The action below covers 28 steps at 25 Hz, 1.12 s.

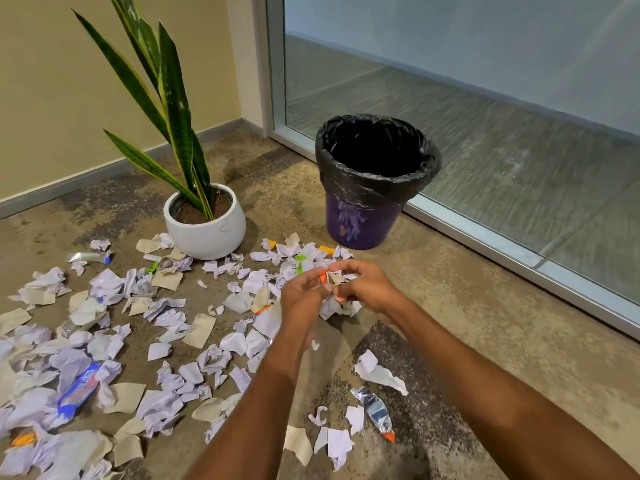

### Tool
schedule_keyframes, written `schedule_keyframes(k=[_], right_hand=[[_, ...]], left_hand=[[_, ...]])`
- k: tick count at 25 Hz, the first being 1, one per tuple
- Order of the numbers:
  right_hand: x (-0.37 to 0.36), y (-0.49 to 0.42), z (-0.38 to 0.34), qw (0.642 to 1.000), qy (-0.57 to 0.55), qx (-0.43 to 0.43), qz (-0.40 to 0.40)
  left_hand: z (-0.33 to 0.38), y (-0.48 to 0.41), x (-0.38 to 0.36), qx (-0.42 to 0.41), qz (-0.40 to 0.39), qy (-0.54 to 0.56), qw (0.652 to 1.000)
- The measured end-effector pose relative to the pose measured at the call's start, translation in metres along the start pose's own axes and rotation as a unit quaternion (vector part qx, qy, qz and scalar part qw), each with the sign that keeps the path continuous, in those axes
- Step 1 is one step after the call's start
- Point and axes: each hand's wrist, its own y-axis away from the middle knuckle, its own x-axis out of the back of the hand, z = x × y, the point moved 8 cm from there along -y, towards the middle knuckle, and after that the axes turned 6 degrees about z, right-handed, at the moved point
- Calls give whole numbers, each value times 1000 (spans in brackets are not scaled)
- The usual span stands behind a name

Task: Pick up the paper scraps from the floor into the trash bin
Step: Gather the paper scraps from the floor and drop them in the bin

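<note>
Many crumpled white, beige and lilac paper scraps [166, 327] cover the brown floor, mostly at left and centre. A purple trash bin [362, 221] lined with a black bag [377, 181] stands open beyond my hands. My left hand [299, 289] and my right hand [367, 285] are pressed together around a bunch of paper scraps [337, 306] with orange bits in it, held just above the floor in front of the bin. Part of the bunch is hidden by my fingers.
A white pot [204, 233] with a tall green plant stands left of the bin. A glass wall with a metal floor rail [519, 254] runs along the right. Wrappers lie among the scraps: a blue one [78, 393] at left, a silver one [375, 410] near my right forearm.
</note>
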Motion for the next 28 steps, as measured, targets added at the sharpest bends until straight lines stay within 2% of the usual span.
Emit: schedule_keyframes(k=[10,13,19,24,28], right_hand=[[61,2,-166,981,-45,182,56],[88,-8,-206,972,-80,209,78],[127,-61,-227,959,-200,134,148],[136,-84,-207,959,-205,67,184],[142,-84,-200,958,-181,80,206]], left_hand=[[156,3,-64,-125,-60,108,984],[197,-10,-97,-142,-90,127,977],[228,-43,-156,-98,-132,153,974],[216,-72,-179,-73,-141,155,975],[212,-80,-173,-67,-130,170,974]])
